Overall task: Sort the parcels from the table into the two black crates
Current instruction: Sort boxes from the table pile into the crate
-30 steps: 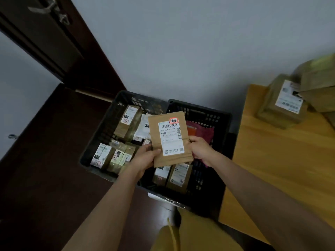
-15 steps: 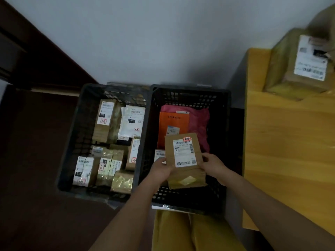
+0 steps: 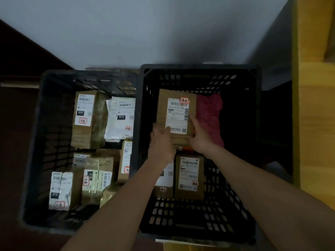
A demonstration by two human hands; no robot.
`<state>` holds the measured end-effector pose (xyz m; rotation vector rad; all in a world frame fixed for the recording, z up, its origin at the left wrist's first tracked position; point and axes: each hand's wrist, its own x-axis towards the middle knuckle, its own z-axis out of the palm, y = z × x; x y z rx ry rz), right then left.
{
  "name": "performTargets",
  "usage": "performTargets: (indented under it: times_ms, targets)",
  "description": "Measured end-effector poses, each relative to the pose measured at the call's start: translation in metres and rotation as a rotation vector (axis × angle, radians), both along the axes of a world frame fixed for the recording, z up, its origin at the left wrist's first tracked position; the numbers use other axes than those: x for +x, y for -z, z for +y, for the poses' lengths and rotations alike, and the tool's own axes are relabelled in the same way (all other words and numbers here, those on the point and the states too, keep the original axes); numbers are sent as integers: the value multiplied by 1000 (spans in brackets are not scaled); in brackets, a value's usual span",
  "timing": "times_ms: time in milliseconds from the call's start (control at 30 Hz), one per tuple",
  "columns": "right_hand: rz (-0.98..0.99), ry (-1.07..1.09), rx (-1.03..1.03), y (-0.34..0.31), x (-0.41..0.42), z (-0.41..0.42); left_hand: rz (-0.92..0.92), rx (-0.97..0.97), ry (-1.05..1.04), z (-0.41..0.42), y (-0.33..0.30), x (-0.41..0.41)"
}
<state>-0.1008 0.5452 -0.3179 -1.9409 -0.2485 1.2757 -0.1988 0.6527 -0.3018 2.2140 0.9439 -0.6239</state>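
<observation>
Two black crates stand side by side on the floor below me. Deep inside the right crate (image 3: 199,67) lies a brown parcel (image 3: 176,113) with a white label and a red sticker, on top of a pink parcel (image 3: 209,116). My left hand (image 3: 161,142) grips its near left corner, thumb on top. My right hand (image 3: 199,140) holds its near right edge, fingers along the side. Another brown labelled parcel (image 3: 189,176) lies nearer in the same crate. The left crate (image 3: 36,142) holds several labelled parcels (image 3: 85,118).
The yellow wooden table (image 3: 315,124) stands right of the crates, its edge close to the right crate. A grey wall (image 3: 145,33) rises behind both crates. Dark floor (image 3: 10,160) lies to the left. Something yellow (image 3: 174,248) shows at the bottom, below the right crate.
Both hands have carried the brown parcel from above the crates down into the right crate's far end, over the orange and pink parcels. My view has tilted down and closer.
</observation>
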Motion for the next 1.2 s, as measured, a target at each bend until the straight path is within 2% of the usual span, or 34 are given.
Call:
performTargets:
  times_ms: [100, 267, 467, 600, 767, 867, 1000, 1200]
  targets:
    - [1, -124, 23, 20, -11, 2, 112, -19, -8, -1, 18, -5]
    - [-52, -147, -3, 39, -17, 2, 96, -63, -40, -11, 28, -8]
    - [40, -276, -87, 37, -6, 3, 101, -224, -16, -2, 25, -13]
    - [11, -208, -108, 10, -5, 4, 51, -242, 7, 7, 1, -14]
    - [-126, -97, -97, -36, -12, -16, -3, -145, 115, 9, -43, -18]
    - [-283, -119, -176, -64, -9, -28, 1, -87, 197, 7, -73, -15]
    - [-388, -129, -316, -115, -2, -42, 49, -41, 266, -1, -121, -3]
    - [-597, -77, -419, -199, 6, -75, -94, 73, 368, -29, -180, 22]
